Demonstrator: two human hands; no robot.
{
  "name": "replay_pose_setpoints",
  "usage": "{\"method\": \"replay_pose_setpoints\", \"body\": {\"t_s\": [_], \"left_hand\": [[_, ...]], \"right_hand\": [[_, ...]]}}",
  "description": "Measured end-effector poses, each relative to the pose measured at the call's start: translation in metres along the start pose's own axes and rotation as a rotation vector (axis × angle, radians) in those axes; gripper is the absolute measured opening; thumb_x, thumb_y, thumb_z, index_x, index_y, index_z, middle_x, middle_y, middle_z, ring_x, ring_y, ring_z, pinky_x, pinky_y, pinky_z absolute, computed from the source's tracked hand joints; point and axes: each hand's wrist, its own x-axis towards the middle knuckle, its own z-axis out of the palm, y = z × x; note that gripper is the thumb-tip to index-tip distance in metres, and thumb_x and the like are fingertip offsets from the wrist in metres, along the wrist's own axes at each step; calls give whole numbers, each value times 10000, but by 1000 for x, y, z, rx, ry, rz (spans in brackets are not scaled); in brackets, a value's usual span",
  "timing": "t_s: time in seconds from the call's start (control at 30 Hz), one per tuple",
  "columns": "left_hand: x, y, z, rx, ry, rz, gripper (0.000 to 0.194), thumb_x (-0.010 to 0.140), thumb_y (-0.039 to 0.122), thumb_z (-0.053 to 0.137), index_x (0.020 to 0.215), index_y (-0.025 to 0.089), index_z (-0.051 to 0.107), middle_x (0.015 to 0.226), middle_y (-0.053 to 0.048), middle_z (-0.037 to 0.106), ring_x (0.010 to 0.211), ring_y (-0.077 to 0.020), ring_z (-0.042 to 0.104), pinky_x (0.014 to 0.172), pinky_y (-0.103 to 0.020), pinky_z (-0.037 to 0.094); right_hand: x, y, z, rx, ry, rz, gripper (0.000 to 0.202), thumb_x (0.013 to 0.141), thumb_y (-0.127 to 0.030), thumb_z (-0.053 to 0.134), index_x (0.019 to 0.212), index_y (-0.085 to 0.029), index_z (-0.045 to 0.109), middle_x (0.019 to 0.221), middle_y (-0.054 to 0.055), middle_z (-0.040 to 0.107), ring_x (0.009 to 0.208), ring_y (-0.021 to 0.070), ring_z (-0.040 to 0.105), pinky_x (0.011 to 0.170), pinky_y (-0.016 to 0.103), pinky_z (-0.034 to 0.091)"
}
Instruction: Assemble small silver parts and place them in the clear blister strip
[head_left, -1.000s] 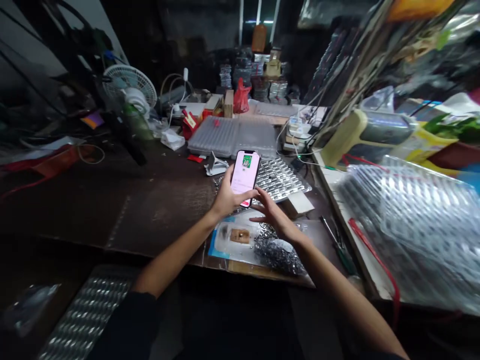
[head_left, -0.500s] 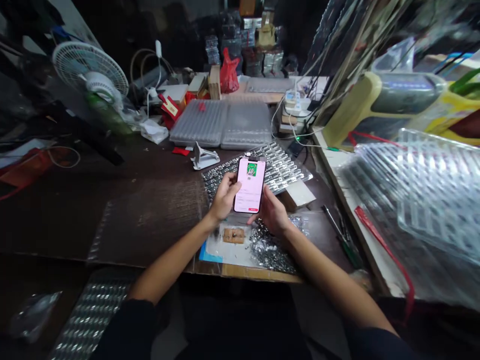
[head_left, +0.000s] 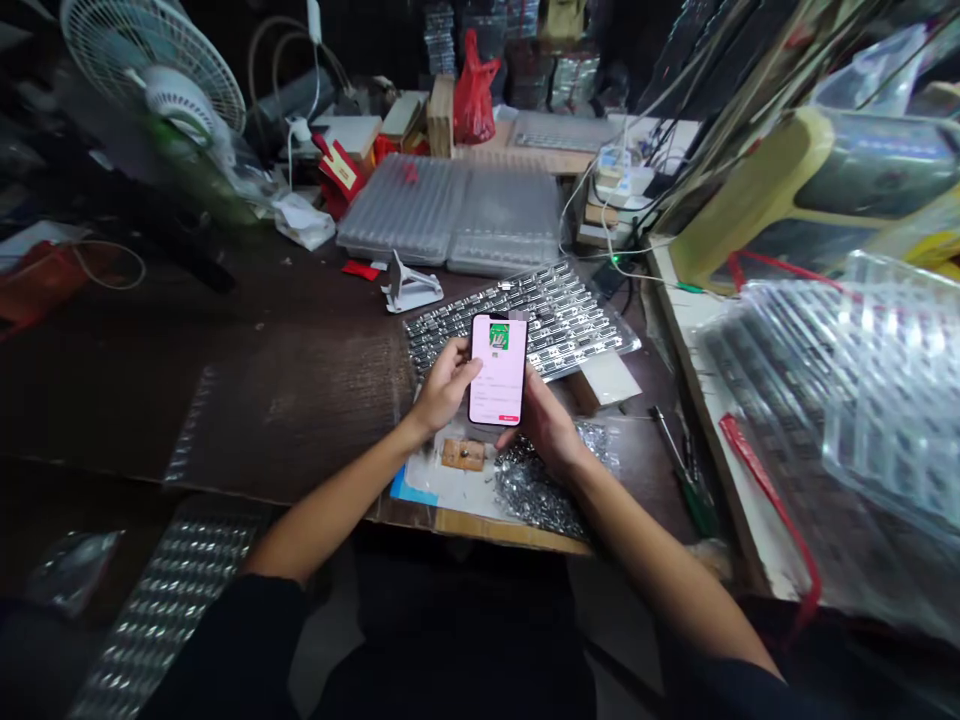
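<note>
A smartphone (head_left: 496, 372) with a lit pink screen is held upright above the bench, tilted toward me. My left hand (head_left: 445, 386) grips its left edge, thumb resting on the screen. Around the lower right edge and back, my right hand (head_left: 550, 425) is closed on the same phone; some of its fingers are hidden behind it. Behind the phone lies a clear tray filled with rows of small metal parts (head_left: 577, 320). Below my right hand spreads a heap of tiny shiny metal pieces (head_left: 536, 490). A small brown block (head_left: 463, 454) sits on a white sheet below the phone.
A white folding stand (head_left: 411, 288) stands left of the tray. Stacked clear plastic trays (head_left: 506, 215) lie farther back. At right are a green-handled screwdriver (head_left: 694, 490), a white ledge (head_left: 694, 345) and more clear trays (head_left: 885, 390). A fan (head_left: 154, 65) stands back left.
The view has shifted and tilted down a little, so the background sits higher in the picture. Both hands keep the phone in nearly the same grip.
</note>
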Motion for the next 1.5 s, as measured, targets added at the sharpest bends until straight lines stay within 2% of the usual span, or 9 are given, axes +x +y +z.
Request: {"method": "replay_pose_setpoints", "body": {"t_s": [0.27, 0.47, 0.67, 0.8, 0.9, 1.07, 1.27, 1.5], "left_hand": [[0, -2, 0, 13, -6, 9, 364, 861, 488, 639, 1049, 191, 545, 990, -68, 693, 910, -210, 658, 828, -343, 522], [-1, 1, 1, 14, 3, -12, 413, 802, 512, 701, 1016, 204, 529, 932, -42, 674, 831, -197, 638, 755, -318, 508], [-8, 11, -1, 88, -9, 38, 406, 933, 591, 497, 1015, 201, 574, 844, -32, 622, 736, -182, 556, 645, -305, 446], [-9, 10, -1, 114, -39, 129, 390, 952, 549, 487, 1104, 198, 564, 1012, -75, 666, 916, -224, 605, 829, -368, 494], [-9, 5, -2, 34, -109, 146, 432, 915, 526, 545, 1203, 206, 516, 1149, -103, 666, 1086, -270, 618, 943, -413, 499], [-9, 1, -4, -19, -187, 138, 489, 871, 443, 585, 1285, 216, 455, 1222, -112, 659, 1137, -297, 629, 947, -440, 519], [-9, -1, -7, -15, -221, 138, 534, 817, 345, 594, 1307, 214, 427, 1251, -112, 658, 1159, -308, 622, 946, -446, 519], [-9, -4, -7, -11, -222, 125, 577, 793, 359, 623, 1315, 220, 422, 1256, -114, 658, 1164, -316, 620, 968, -463, 512]], "right_hand": [[3, 3, 2, -17, 33, -18, 616, 851, -631, 570, 1366, -304, 482, 1271, 71, 652, 992, 280, 663, 401, 263, 516], [4, 4, 2, -19, 47, -26, 570, 838, -620, 585, 1295, -286, 511, 1232, 78, 662, 973, 277, 670, 409, 263, 518], [4, 3, 1, 5, 61, -16, 540, 787, -505, 615, 1266, -282, 506, 1224, 63, 672, 959, 277, 678, 456, 293, 543], [4, 3, -1, 16, 63, -31, 614, 684, -307, 638, 1280, -300, 488, 1271, 39, 661, 968, 277, 679, 489, 313, 569], [4, 5, -2, -3, 30, -53, 673, 638, -240, 635, 1290, -312, 484, 1328, 33, 636, 1011, 286, 669, 525, 334, 593], [5, 8, -4, -30, 37, -76, 682, 654, -238, 656, 1308, -309, 481, 1320, 48, 640, 1007, 285, 672, 529, 335, 596], [4, 7, -5, -6, 48, -78, 682, 638, -250, 653, 1299, -302, 489, 1332, 51, 631, 1050, 315, 657, 557, 371, 608], [4, 6, -4, -21, 53, -77, 711, 635, -244, 644, 1324, -315, 487, 1329, 53, 632, 1062, 318, 649, 561, 374, 611]]}}
